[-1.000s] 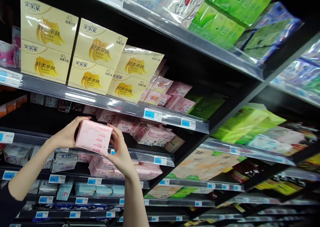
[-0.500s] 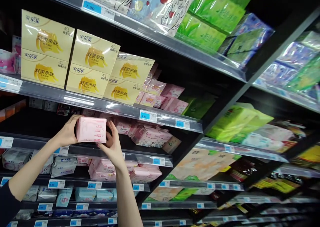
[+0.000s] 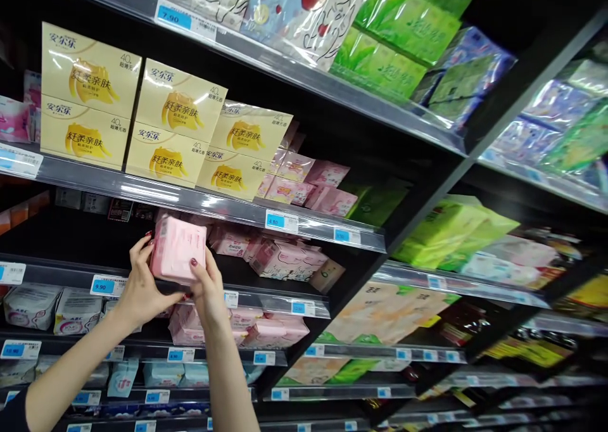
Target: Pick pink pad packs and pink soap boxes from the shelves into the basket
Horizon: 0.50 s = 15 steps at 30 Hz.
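Observation:
A pink square packet of pads point(image 3: 179, 249) is held up between my two hands, tilted, in front of a dark shelf point(image 3: 71, 242). My left hand point(image 3: 145, 286) grips its left side, with fingertips on the far edge and the thumb stretched out below it. My right hand point(image 3: 209, 286) clasps the lower right corner, its thumb pressed on the front face. Behind and to the right, more pink packets point(image 3: 235, 241) and white-and-pink packs point(image 3: 285, 260) stand on the same shelf.
Above are stacked yellow boxes point(image 3: 175, 116) on a shelf with a clear front edge. Below, wrapped white packs point(image 3: 78, 308) and pink packs point(image 3: 275, 329) fill lower shelves with price tags point(image 3: 110, 286). A slanted dark upright point(image 3: 456, 172) divides the racks; green bags point(image 3: 456, 229) lie beyond.
The packet has turned from lying level to standing tilted, showing a larger face. My left hand has moved lower and under it, and my right thumb has come onto its front.

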{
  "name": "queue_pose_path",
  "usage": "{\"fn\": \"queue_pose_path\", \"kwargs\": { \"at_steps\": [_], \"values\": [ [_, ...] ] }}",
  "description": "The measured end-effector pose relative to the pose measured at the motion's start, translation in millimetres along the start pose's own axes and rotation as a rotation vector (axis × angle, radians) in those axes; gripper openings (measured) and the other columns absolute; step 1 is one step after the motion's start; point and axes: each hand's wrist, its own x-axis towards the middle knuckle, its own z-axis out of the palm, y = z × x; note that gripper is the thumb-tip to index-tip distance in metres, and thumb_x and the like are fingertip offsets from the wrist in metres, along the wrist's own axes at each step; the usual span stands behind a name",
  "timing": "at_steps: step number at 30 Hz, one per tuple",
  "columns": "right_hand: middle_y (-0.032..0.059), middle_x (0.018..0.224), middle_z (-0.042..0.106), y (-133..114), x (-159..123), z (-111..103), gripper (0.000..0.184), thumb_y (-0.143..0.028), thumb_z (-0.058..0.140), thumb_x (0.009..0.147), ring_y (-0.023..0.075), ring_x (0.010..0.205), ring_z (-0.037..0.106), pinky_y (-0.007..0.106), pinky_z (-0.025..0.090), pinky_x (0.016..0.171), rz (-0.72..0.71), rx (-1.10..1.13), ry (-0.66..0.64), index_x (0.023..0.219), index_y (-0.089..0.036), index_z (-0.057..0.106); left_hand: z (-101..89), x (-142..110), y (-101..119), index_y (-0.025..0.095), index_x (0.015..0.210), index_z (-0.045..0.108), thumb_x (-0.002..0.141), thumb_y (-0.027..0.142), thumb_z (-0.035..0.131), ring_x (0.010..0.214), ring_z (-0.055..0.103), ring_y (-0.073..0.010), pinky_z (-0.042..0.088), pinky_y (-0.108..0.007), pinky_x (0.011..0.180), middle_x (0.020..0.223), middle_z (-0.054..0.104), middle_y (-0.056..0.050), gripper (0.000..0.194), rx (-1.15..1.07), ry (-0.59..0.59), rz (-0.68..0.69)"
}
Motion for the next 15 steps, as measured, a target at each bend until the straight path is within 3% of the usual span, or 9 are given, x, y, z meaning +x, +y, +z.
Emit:
{"fn": "queue_pose_path", "kwargs": {
  "at_steps": [2, 5, 9, 12, 15],
  "values": [
    [0.0052, 0.113, 0.072, -16, 10, -15, 0.054, -0.037, 0.082, 0.061, 0.0255, 0.108, 0.063, 0.037, 0.049, 0.095, 0.02, -0.078, -0.066, 0.112, -0.022, 0.068, -17.0, 7, -6, 0.027, 0.148, 0.013, 0.065, 0.033, 0.084, 0.141, 0.029, -0.0368, 0.04, -0.059, 0.109, 0.148, 0.021, -0.019, 0.109, -0.101, -0.161, -0.051],
    [0.0028, 0.107, 0.075, -38, 27, -31, 0.051, -0.036, 0.084, 0.058, 0.0239, 0.1, 0.065, 0.034, 0.05, 0.089, 0.016, -0.202, -0.163, 0.107, -0.024, 0.073, -36.0, 25, -18, 0.032, 0.151, 0.011, 0.068, 0.035, 0.083, 0.143, 0.028, -0.035, 0.038, -0.056, 0.111, 0.154, 0.02, -0.017, 0.111, -0.231, -0.293, -0.108],
    [0.002, 0.107, 0.075, -62, 43, -33, 0.048, -0.034, 0.084, 0.058, 0.0226, 0.096, 0.065, 0.033, 0.05, 0.086, 0.045, -0.353, -0.354, 0.104, -0.024, 0.076, -43.4, 53, -31, 0.03, 0.153, 0.008, 0.062, 0.037, 0.087, 0.144, 0.028, -0.0372, 0.032, -0.059, 0.114, 0.158, 0.022, -0.018, 0.12, -0.363, -0.567, -0.052],
    [0.0022, 0.106, 0.075, -74, 50, -29, 0.051, -0.029, 0.085, 0.058, 0.0206, 0.093, 0.066, 0.03, 0.05, 0.083, 0.112, -0.454, -0.515, 0.107, -0.023, 0.075, -41.5, 67, -32, 0.029, 0.152, 0.013, 0.058, 0.033, 0.088, 0.144, 0.029, -0.0365, 0.025, -0.058, 0.117, 0.158, 0.024, -0.016, 0.12, -0.35, -0.64, 0.059],
    [0.0022, 0.106, 0.074, -79, 53, -28, 0.051, -0.026, 0.083, 0.059, 0.0192, 0.092, 0.065, 0.028, 0.05, 0.081, 0.158, -0.514, -0.636, 0.109, -0.022, 0.075, -38.4, 73, -28, 0.026, 0.147, 0.025, 0.058, 0.032, 0.087, 0.138, 0.037, -0.0355, 0.034, -0.054, 0.113, 0.151, 0.034, -0.017, 0.109, -0.336, -0.643, 0.138]
  ]
}}
